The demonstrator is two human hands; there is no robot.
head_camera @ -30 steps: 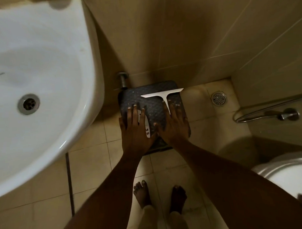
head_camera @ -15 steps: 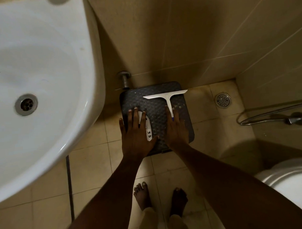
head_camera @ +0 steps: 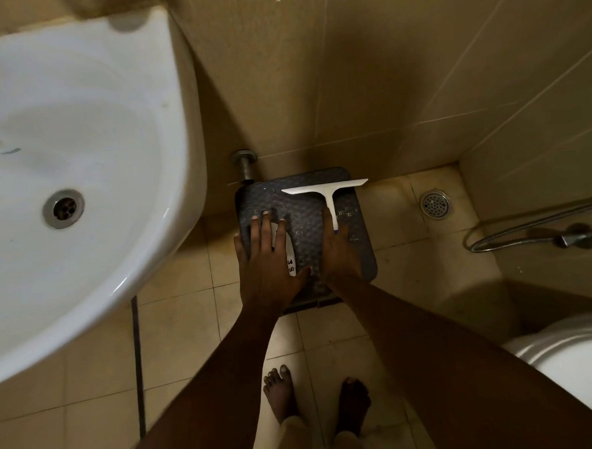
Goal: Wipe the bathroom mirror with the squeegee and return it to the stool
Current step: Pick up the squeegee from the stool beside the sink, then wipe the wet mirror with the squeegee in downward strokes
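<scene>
My left hand (head_camera: 267,259) lies flat and open on the stool (head_camera: 304,224), and my right hand (head_camera: 339,249) lies open too, touching the white squeegee (head_camera: 327,193) handle.

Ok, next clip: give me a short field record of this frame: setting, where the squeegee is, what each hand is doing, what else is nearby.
setting: tiled bathroom corner, seen from above
stool: dark, on the floor against the wall
squeegee: white, lying flat on the stool, blade toward the wall
left hand: flat on the stool, fingers spread, over a white label
right hand: over the handle's near end; grip cannot be told
sink: left of the stool
floor drain: right of the stool
</scene>
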